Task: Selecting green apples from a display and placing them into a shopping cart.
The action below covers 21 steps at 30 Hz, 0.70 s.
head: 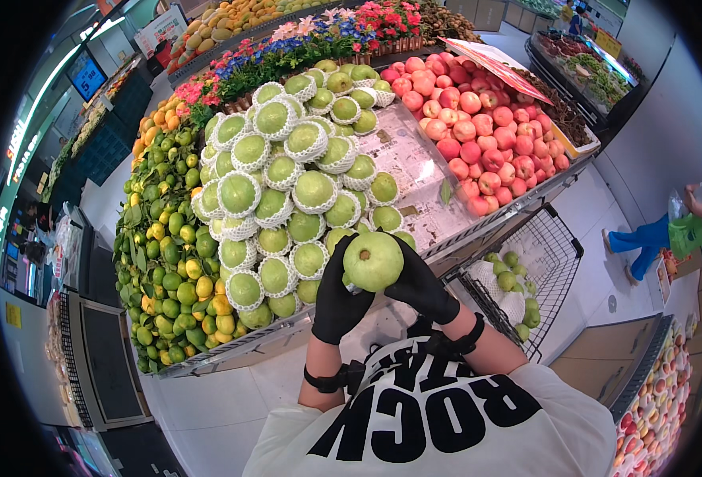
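Observation:
Between my two black-gloved hands is a large pale-green fruit [373, 262], likely a guava. Its brown end faces up, and no foam net shows on it. My left hand [340, 307] grips the fruit's left side, and my right hand [424, 285] holds it from the right. Most of my fingertips are hidden behind the fruit. Just beyond lies a heap of similar green fruits [282, 170], many in white foam nets. Some at the back and along the front edge are bare.
Green and yellow citrus [178, 268] fills the stand's left side; pinkish-red peaches or nectarines [482, 131] lie right of a bare stained board [413, 179]. A wire shopping cart [551, 268] holds loose green fruits and foam nets. At far right, a person [643, 241] carries a green bag.

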{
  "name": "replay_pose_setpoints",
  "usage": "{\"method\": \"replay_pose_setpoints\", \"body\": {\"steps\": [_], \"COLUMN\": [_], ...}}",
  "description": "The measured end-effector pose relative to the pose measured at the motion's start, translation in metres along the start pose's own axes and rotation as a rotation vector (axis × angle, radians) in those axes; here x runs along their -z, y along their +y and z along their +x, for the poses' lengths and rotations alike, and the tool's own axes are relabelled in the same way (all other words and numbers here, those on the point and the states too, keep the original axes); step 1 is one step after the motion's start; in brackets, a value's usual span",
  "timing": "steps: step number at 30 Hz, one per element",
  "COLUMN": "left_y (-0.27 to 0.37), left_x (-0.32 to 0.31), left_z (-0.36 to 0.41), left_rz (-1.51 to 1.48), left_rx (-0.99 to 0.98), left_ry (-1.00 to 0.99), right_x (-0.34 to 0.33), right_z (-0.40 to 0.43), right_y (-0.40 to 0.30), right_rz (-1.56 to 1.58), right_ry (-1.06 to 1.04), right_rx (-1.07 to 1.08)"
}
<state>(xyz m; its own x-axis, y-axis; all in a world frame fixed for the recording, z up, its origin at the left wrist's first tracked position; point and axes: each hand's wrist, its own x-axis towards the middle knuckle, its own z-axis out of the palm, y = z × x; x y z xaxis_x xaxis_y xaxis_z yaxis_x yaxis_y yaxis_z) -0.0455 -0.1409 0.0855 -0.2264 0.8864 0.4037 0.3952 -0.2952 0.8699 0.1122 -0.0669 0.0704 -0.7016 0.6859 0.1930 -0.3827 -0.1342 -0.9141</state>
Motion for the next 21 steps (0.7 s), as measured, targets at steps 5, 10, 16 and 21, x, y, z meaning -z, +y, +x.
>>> {"method": "replay_pose_setpoints", "body": {"steps": [5, 10, 16, 21], "left_y": [-0.001, -0.002, -0.008, -0.021], "left_x": [-0.001, 0.001, 0.005, 0.008], "left_z": [0.000, 0.001, -0.003, -0.012], "left_rz": [-0.028, -0.149, -0.263, -0.427], "left_rx": [0.046, 0.083, 0.190, 0.167], "left_ry": [0.034, 0.066, 0.139, 0.194], "right_x": [0.000, 0.000, -0.006, -0.009], "right_z": [-0.001, -0.004, -0.004, -0.005], "right_y": [-0.001, 0.001, -0.004, -0.003], "right_rz": [-0.039, -0.062, -0.009, -0.044], "right_ry": [0.016, -0.028, -0.091, -0.092], "right_rx": [-0.037, -0.041, -0.053, -0.087]}}
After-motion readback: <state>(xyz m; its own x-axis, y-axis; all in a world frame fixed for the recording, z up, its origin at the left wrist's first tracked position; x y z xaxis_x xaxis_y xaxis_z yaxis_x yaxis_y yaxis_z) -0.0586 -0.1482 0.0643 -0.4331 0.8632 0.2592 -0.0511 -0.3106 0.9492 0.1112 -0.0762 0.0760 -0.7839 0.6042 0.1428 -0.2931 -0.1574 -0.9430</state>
